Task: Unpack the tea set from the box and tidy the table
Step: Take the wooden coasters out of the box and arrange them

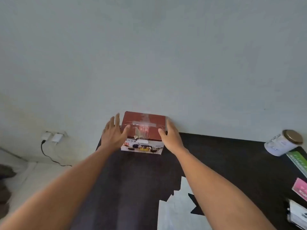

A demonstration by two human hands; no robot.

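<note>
A tea set box [144,128] with a dark red taped top and a white front printed with a teapot and cups stands at the far edge of the dark table [136,176], against the wall. Its lid is closed and sealed with clear tape. My left hand [114,131] is at the box's left side, fingers spread, and whether it touches the box is unclear. My right hand [169,136] lies flat against the box's right side, thumb over the top edge. Neither hand has lifted the box.
A round tin [282,143] with a gold lid lies tilted at the far right, on a green box [298,161]. A pink packet [300,188] and a white item [297,214] sit at the right edge. White paper sheets [177,208] lie near me. Two chargers [53,137] hang in a wall socket at the left.
</note>
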